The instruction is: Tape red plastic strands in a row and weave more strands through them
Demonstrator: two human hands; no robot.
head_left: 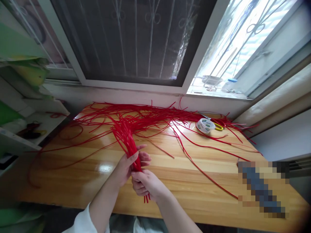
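Note:
A thick bundle of red strands (126, 136) rises from my hands and fans out across the wooden table (194, 181) toward the window. My left hand (126, 166) is wrapped round the bundle near its lower end, thumb on top. Just below it, my right hand (145, 184) is closed round the same bundle, and the short strand ends stick out under its fingers near the table's front edge.
Loose red strands (206, 145) trail over the table's right half. A roll of tape (205, 125) and yellow-handled scissors (218, 126) lie at the back right. A blurred patch (263, 187) covers the right front corner. White shelves (31, 129) stand on the left.

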